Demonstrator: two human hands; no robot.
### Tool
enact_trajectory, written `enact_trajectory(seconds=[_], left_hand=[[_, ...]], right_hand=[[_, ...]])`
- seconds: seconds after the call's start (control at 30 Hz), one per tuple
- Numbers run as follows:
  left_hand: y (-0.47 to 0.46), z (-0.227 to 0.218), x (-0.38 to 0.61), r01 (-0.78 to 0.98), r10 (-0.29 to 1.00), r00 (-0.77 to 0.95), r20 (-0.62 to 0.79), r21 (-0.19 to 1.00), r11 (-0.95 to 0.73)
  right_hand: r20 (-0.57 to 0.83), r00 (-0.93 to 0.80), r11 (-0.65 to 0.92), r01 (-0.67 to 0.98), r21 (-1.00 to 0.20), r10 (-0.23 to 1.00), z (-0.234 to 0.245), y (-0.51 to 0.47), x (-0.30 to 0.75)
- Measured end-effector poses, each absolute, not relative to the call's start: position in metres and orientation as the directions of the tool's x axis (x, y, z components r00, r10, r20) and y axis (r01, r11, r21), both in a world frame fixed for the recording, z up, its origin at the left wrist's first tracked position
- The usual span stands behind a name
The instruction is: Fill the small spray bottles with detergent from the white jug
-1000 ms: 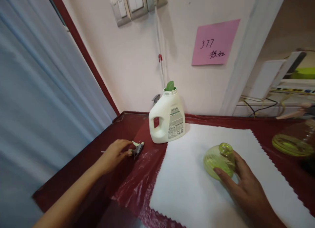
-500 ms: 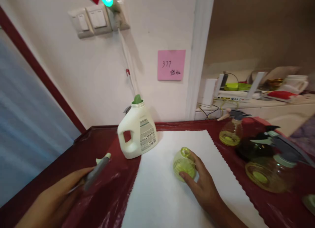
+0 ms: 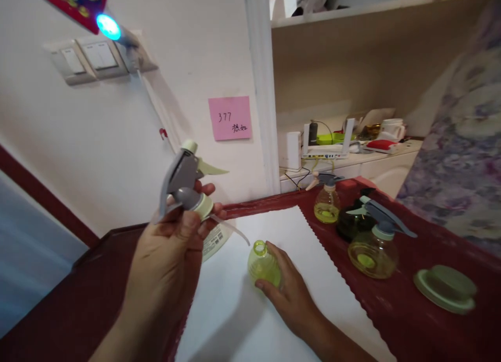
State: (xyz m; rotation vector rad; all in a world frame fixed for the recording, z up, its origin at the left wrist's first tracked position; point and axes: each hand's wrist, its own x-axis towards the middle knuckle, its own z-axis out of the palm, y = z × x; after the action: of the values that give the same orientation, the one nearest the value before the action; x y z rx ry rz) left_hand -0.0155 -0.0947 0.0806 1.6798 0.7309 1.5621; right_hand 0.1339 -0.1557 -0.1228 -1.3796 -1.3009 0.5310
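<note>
Raised above the table, my left hand (image 3: 168,247) is closed around a grey and pale-green spray head (image 3: 183,182). Its thin dip tube (image 3: 234,229) slants down to the right, its tip just above and left of the mouth of a small clear yellow-green bottle (image 3: 260,268). That ribbed bottle stands upright and uncapped on a white sheet (image 3: 238,320), with liquid inside. My right hand (image 3: 291,294) grips it from the right side, thumb in front. Behind my left hand, a white detergent jug (image 3: 214,244) is mostly hidden; only its lower part shows.
To the right on the dark red tabletop (image 3: 415,325) stand several spray bottles, including a clear one with a grey head (image 3: 373,252) and another farther back (image 3: 327,204). A green lid-like piece (image 3: 445,289) lies nearer. A white router (image 3: 324,151) sits on the shelf behind.
My left hand has risen and moved right, carrying the spray head from low at the left to near the bottle. My right hand still grips the bottle. The view has turned right.
</note>
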Motion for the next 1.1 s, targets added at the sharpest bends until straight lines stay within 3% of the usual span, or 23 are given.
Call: enact_trajectory(seconds=[0.1,0.43,0.67,0.83,1.1], left_hand=[[-0.088,0.069,-0.001,-0.237,0.857,0.144,0.494,0.858,-0.455],[-0.079,0.037,0.008,-0.381,0.876,0.254,0.409,0.875,-0.298],[-0.082,-0.012,0.007,-0.190,0.911,0.346,0.222,0.968,-0.164],[-0.084,-0.035,0.013,-0.152,0.911,0.381,0.156,0.983,-0.105],[-0.085,-0.040,0.014,-0.072,0.906,0.383,0.183,0.983,-0.168]], right_hand=[[0.330,0.290,0.213,0.368,-0.905,0.898,-0.118,-0.155,0.135],[0.328,0.278,0.218,0.362,-0.906,0.903,-0.115,-0.155,0.135],[0.332,0.272,0.222,0.366,-0.904,0.903,-0.117,-0.154,0.135],[0.351,0.261,0.245,0.365,-0.898,0.899,-0.116,-0.155,0.136],[0.351,0.262,0.242,0.372,-0.896,0.899,-0.118,-0.152,0.136]])
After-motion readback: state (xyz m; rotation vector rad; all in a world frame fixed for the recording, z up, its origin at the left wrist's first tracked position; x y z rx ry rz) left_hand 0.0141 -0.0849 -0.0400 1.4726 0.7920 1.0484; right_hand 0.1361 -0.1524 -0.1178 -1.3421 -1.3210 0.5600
